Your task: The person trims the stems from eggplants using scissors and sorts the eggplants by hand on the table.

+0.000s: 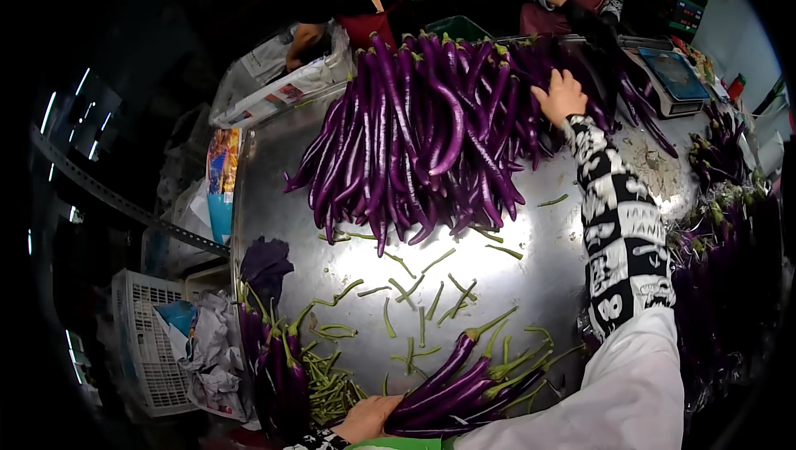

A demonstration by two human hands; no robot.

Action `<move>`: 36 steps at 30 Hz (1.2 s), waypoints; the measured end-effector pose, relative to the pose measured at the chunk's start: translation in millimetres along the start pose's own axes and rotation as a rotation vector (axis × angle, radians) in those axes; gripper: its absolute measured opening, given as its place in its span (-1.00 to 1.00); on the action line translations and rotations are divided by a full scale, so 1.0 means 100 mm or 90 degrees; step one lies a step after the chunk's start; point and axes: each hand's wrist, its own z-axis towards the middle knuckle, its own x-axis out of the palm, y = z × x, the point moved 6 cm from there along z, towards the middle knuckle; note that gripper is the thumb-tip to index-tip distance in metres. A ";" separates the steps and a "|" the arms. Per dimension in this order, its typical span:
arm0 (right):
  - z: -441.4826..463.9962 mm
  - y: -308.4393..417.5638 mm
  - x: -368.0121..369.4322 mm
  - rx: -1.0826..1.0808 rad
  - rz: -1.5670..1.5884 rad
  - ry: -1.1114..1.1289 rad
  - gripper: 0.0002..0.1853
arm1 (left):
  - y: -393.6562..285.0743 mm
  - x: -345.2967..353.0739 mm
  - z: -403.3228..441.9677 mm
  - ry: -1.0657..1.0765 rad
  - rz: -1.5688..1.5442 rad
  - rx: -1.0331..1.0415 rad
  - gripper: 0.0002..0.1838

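On the metal table (pixel 332 263) lies a large heap of long purple eggplants (pixel 398 135). My right hand (pixel 563 98) reaches across to the right part of the heap, fingers spread over the eggplants. Near the table's front edge, my left hand (pixel 369 418) is at the lower ends of a bunch of eggplants (pixel 452 384) with green stems; its fingers are mostly hidden by the bunch. Cut green stems (pixel 423 284) lie scattered between heap and bunch, with a pile of them (pixel 332 379) beside my left hand. More stemmed eggplants (pixel 278 375) lie at the left corner.
A scale (pixel 673 77) stands at the back right. Packed eggplants (pixel 730 267) line the right side. A white crate (pixel 282 89) is at the back left, a white basket (pixel 149 342) at the lower left. One person leans over the crate; another, in dark gloves, is behind the table.
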 end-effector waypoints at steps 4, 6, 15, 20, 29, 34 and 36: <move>-0.74 0.62 0.13 0.097 0.209 0.159 0.05 | 0.00 0.04 0.05 -0.048 0.007 0.033 -0.11; -0.92 0.85 0.16 0.087 0.295 0.165 0.07 | 0.04 0.11 0.08 -0.055 0.084 0.033 -0.17; -0.67 1.57 0.32 -0.148 0.454 0.035 -0.12 | -0.30 -0.06 0.13 -0.131 -0.149 -0.100 -0.37; -0.73 1.17 0.07 -0.087 0.308 0.172 -0.03 | -0.72 -0.33 0.06 -0.034 -0.189 -0.048 -0.38; -2.49 0.57 -0.92 -0.335 0.343 0.228 -0.34 | -0.21 0.12 0.22 0.184 -0.066 0.017 0.12; -4.09 -0.35 -1.16 -0.166 0.331 0.282 -0.35 | -0.19 0.13 0.22 0.096 0.051 0.019 0.11; -4.68 -0.63 -1.29 -0.076 0.301 0.201 -0.42 | -0.17 0.16 0.22 0.096 0.066 -0.001 0.09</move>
